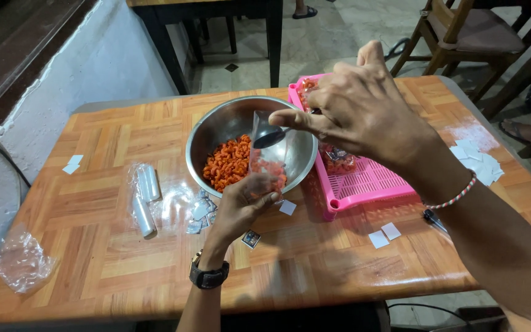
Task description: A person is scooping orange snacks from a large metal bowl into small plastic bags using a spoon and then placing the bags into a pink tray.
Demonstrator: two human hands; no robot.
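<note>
My left hand grips a small clear plastic bag by its lower part, held upright over the rim of a steel bowl. Orange snack pieces fill the bowl's left side, and some lie in the bag's bottom. My right hand holds a metal spoon with its scoop inside the bag's open mouth. A black watch sits on my left wrist and a beaded bracelet on my right.
A pink plastic tray right of the bowl holds filled bags. Rolled clear bags and small foil packets lie left of my left hand. White paper slips sit at the right. A crumpled plastic bag rests near the left corner. Chairs stand behind.
</note>
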